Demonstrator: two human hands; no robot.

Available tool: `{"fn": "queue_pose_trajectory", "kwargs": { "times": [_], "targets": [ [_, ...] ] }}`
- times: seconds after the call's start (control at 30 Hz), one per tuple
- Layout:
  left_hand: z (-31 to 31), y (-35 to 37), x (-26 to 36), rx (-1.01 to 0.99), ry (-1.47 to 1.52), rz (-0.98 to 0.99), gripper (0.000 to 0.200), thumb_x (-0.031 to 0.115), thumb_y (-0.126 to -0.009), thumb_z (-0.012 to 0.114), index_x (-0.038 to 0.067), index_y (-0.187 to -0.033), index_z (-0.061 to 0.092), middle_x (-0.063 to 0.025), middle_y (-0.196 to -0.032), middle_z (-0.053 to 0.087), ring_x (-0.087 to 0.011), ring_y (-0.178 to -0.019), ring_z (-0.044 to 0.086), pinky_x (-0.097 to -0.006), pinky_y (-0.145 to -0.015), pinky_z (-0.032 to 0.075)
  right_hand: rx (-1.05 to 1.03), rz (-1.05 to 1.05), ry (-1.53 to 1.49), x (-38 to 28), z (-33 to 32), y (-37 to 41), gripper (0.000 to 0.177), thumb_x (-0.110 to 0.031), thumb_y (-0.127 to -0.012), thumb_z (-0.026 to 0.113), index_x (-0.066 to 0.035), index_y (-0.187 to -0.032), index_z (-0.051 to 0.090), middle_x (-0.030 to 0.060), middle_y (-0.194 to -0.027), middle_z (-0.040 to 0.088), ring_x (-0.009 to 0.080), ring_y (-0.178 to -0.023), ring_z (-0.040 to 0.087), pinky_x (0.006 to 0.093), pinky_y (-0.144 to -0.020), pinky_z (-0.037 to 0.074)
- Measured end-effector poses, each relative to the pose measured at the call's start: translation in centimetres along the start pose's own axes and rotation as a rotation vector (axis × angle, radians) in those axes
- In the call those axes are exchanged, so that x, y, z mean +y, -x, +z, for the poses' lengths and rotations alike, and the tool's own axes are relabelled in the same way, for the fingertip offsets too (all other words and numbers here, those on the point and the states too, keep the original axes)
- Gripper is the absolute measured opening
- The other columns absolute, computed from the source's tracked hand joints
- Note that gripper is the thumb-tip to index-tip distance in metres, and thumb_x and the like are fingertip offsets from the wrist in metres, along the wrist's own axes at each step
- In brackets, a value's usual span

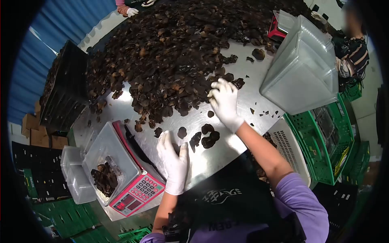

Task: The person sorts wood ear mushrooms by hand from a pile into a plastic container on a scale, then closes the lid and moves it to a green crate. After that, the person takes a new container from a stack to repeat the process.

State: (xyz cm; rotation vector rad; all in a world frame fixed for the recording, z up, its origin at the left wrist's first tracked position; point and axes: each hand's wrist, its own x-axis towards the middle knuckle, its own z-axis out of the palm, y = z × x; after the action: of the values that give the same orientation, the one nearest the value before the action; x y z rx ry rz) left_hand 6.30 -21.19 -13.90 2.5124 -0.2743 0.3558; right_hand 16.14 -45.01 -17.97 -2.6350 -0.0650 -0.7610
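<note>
A large heap of dark brown, ear-like pieces [162,60] covers much of the metal table [198,162]. My right hand [225,101], in a white glove, touches the heap's near edge, its fingers curled over dark pieces; what they hold, if anything, is hidden. Nearer to me, my left hand [173,162], also gloved, rests over the bare metal with its thumb apart from its fingers and nothing visible in it. Between the hands lie several loose dark pieces [210,139]. At the left, a pink scale [137,194] carries a clear container with dark pieces [106,178].
Stacked clear containers [300,69] stand at the table's right edge, near a red scale [276,30]. Green crates [320,146] and a white basket [287,141] are at the right. Black trays [65,89] stand at the left. Other people's gloved hands [131,12] appear across the table.
</note>
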Motion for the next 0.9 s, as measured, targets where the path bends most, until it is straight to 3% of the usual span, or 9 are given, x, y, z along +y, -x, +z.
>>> {"fn": "queue_pose_trajectory", "kwargs": {
  "times": [0.27, 0.33, 0.37, 0.43, 0.57, 0.67, 0.73, 0.83, 0.9],
  "targets": [
    [1.6, 2.0, 0.5, -0.116, -0.056, -0.118, 0.099, 0.029, -0.071, 0.079, -0.008, -0.144, 0.025, -0.0291, -0.144, 0.033, -0.0434, -0.135, 0.030, -0.0507, -0.114, 0.020, -0.189, -0.074, -0.252, -6.1, -5.3, 7.2, 0.036, -0.019, -0.073, 0.073, -0.011, -0.106, 0.063, 0.0078, -0.115, 0.060, 0.0288, -0.122, 0.050, 0.0470, -0.104, 0.032],
    [1.5, 2.0, 0.4, -0.136, -0.085, -0.103, 0.098, 0.031, -0.072, 0.079, -0.007, -0.144, 0.025, -0.0291, -0.144, 0.033, -0.0426, -0.137, 0.029, -0.0507, -0.114, 0.020, -0.288, 0.076, -0.275, -3.8, -6.1, 4.9, 0.049, -0.025, -0.073, 0.075, -0.013, -0.117, 0.059, 0.0086, -0.116, 0.060, 0.0274, -0.116, 0.053, 0.0418, -0.100, 0.038],
    [1.4, 2.0, 0.4, -0.145, -0.094, -0.107, 0.098, 0.031, -0.072, 0.079, -0.007, -0.144, 0.025, -0.0283, -0.144, 0.034, -0.0417, -0.138, 0.029, -0.0505, -0.115, 0.020, -0.036, -0.007, -0.158, -2.0, -4.9, 5.0, 0.048, -0.025, -0.074, 0.074, -0.013, -0.118, 0.058, 0.0100, -0.114, 0.060, 0.0284, -0.111, 0.053, 0.0400, -0.092, 0.041],
    [1.5, 1.9, 0.5, -0.156, -0.113, -0.104, 0.098, 0.030, -0.072, 0.079, -0.007, -0.145, 0.025, -0.0280, -0.144, 0.035, -0.0415, -0.138, 0.029, -0.0504, -0.115, 0.020, -0.034, 0.136, 0.032, 0.0, -4.5, 3.3, 0.040, -0.022, -0.077, 0.069, -0.013, -0.115, 0.061, 0.0072, -0.106, 0.060, 0.0258, -0.101, 0.053, 0.0409, -0.082, 0.039],
    [1.7, 2.4, 0.2, -0.145, -0.118, -0.082, 0.098, 0.030, -0.072, 0.078, -0.007, -0.145, 0.025, -0.0274, -0.143, 0.036, -0.0415, -0.137, 0.030, -0.0502, -0.115, 0.020, -0.185, 0.079, 0.141, 1.5, -3.3, 1.5, 0.027, -0.022, -0.076, 0.069, -0.015, -0.102, 0.065, 0.0061, -0.095, 0.059, 0.0245, -0.096, 0.053, 0.0398, -0.081, 0.037],
    [1.8, 2.1, 0.2, -0.136, -0.101, -0.114, 0.098, 0.030, -0.071, 0.079, -0.007, -0.145, 0.025, -0.0273, -0.143, 0.035, -0.0418, -0.137, 0.030, -0.0511, -0.115, 0.020, -0.167, -0.024, 0.023, 0.3, -3.9, 2.8, 0.026, -0.025, -0.075, 0.071, -0.015, -0.098, 0.065, 0.0047, -0.089, 0.059, 0.0241, -0.091, 0.054, 0.0392, -0.081, 0.037],
    [2.1, 2.2, 0.0, -0.127, -0.081, -0.108, 0.098, 0.030, -0.071, 0.079, -0.007, -0.145, 0.025, -0.0264, -0.144, 0.035, -0.0416, -0.138, 0.028, -0.0512, -0.115, 0.018, -0.349, -0.047, -0.123, -1.9, -5.4, 3.5, 0.027, -0.032, -0.075, 0.074, -0.016, -0.094, 0.066, 0.0035, -0.084, 0.061, 0.0236, -0.087, 0.055, 0.0401, -0.079, 0.038],
    [2.0, 2.1, 0.3, -0.144, -0.086, -0.106, 0.098, 0.030, -0.071, 0.079, -0.006, -0.145, 0.026, -0.0249, -0.144, 0.035, -0.0410, -0.139, 0.027, -0.0506, -0.116, 0.017, -0.312, 0.048, -0.334, -1.7, -5.2, 2.1, 0.030, -0.038, -0.075, 0.074, -0.014, -0.092, 0.067, 0.0053, -0.082, 0.062, 0.0241, -0.084, 0.057, 0.0401, -0.077, 0.040],
    [2.0, 2.2, 0.1, -0.146, -0.083, -0.102, 0.098, 0.030, -0.071, 0.078, -0.006, -0.145, 0.025, -0.0243, -0.145, 0.035, -0.0406, -0.139, 0.026, -0.0504, -0.116, 0.016, -0.084, 0.123, 0.010, -0.4, -3.4, -0.1, 0.033, -0.036, -0.073, 0.075, -0.009, -0.090, 0.067, 0.0065, -0.075, 0.060, 0.0261, -0.076, 0.057, 0.0382, -0.074, 0.040]
  ]
}}
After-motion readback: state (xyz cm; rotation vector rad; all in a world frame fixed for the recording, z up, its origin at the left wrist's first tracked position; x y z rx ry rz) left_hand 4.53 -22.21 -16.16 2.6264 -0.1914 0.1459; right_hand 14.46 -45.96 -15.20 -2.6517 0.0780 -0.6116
